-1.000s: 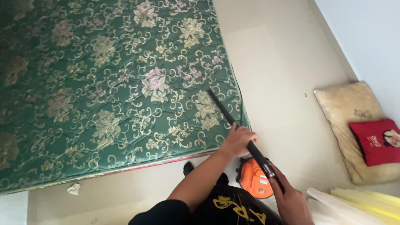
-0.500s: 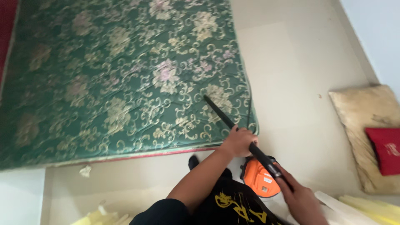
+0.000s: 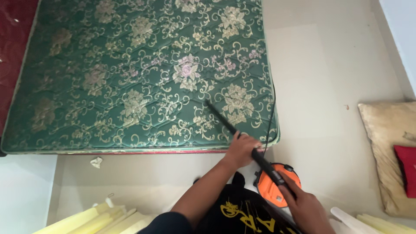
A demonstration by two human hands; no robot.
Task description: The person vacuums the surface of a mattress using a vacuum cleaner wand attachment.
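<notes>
Wand (image 3: pixel 225 122): one black tube, slanting from the mattress (image 3: pixel 130 73) top down to the orange vacuum (image 3: pixel 273 184) on the floor (image 3: pixel 329 108). Left hand (image 3: pixel 241 149) is closed around the wand mid-length, at the mattress edge. Right hand (image 3: pixel 303 208) is closed around its lower end, over the vacuum. One thin black cord (image 3: pixel 271 117) runs along the mattress's right side. One green floral mattress. One beige pillow (image 3: pixel 390 147), one red cushion (image 3: pixel 407 169) on it. One paper scrap (image 3: pixel 96 162) on the floor
</notes>
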